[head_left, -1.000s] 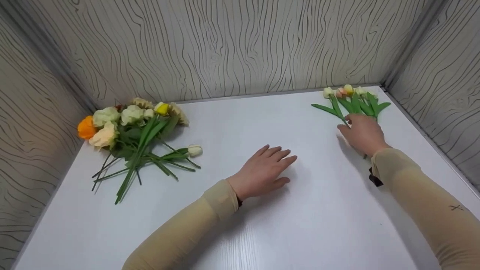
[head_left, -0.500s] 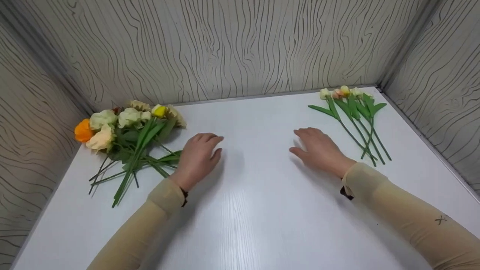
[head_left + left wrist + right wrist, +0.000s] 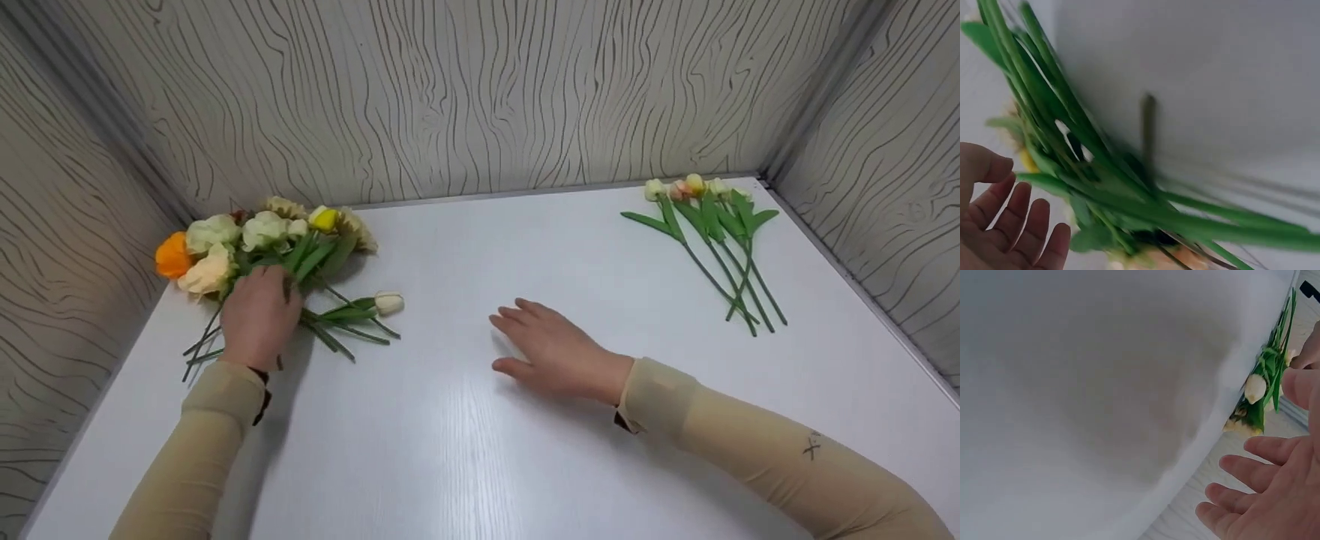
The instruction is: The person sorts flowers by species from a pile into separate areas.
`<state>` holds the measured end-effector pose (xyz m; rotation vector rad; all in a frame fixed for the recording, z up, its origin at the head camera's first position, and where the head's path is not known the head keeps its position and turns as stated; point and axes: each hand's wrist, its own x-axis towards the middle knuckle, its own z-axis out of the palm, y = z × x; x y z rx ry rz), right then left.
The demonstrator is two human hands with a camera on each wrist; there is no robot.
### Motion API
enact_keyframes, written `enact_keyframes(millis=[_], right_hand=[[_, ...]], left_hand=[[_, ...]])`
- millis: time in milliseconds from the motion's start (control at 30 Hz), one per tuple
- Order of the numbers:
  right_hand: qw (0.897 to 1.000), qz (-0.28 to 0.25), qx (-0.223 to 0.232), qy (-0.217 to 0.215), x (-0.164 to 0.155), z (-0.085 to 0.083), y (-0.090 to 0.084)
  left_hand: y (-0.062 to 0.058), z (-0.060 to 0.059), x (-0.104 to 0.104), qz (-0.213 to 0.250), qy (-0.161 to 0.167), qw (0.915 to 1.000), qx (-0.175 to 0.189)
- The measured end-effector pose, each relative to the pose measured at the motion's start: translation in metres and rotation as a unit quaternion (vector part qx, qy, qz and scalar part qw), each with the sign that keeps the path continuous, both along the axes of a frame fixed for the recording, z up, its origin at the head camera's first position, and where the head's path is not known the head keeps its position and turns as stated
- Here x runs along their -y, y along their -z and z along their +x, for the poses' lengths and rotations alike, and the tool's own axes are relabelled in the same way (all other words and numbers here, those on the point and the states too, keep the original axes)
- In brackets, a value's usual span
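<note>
Flowers lie in two groups on the white table (image 3: 480, 450). At the far left, a mixed bunch of artificial flowers (image 3: 255, 247) spreads with its heads toward the back wall: one orange bloom, several cream and pale green ones, a yellow bud, and long green stems fanning toward the near side. The left hand (image 3: 259, 315) lies on top of those stems, back up, and covers the place where they cross, so the head view cannot say whether the fingers are wrapped round any stem. The left wrist view shows the fingers (image 3: 1019, 225) straight and loosely spread just beside the blurred green stems, holding nothing there. A single white tulip (image 3: 388, 301) lies just right of that hand, its stem running under the bunch's leaves.

The right hand (image 3: 555, 349) rests palm down near the middle of the table, fingers spread and relaxed, holding nothing; its wrist view is smeared by motion, and the fingers are cut off at the frame edge.

Far right, well apart from both hands, a small row of tulips (image 3: 709, 232) lies with buds toward the back corner.
</note>
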<state>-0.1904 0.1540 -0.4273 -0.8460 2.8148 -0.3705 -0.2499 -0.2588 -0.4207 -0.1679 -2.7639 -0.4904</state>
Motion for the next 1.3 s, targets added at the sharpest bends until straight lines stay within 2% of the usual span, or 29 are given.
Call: enact_keyframes(millis=[100,267,533,733,900,1133,1300], right_hand=[[0.999,0.004,-0.001,-0.036,0.018,0.008,0.0],[0.996,0.013,-0.01,-0.091,0.043,0.018,-0.001],[0.989,0.011,-0.045,-0.142,0.076,0.021,-0.003],[0.987,0.007,-0.047,-0.151,0.083,0.021,0.0],[0.988,0.001,-0.045,-0.151,0.08,0.02,0.002],[0.989,-0.01,-0.037,-0.14,0.075,0.017,0.002],[0.991,-0.013,-0.029,-0.134,0.071,0.015,0.001]], left_hand=[[-0.001,0.001,0.013,0.002,-0.018,0.9994,0.029],[-0.003,0.002,0.022,0.007,-0.028,0.9965,0.078],[-0.006,-0.006,0.018,-0.019,-0.027,0.9937,0.107],[-0.006,-0.012,0.014,-0.024,-0.039,0.9915,0.121],[-0.01,-0.012,0.014,-0.004,-0.044,0.9891,0.141],[-0.016,-0.011,0.016,0.02,-0.034,0.9899,0.136],[-0.024,-0.006,0.013,0.04,-0.022,0.9894,0.138]])
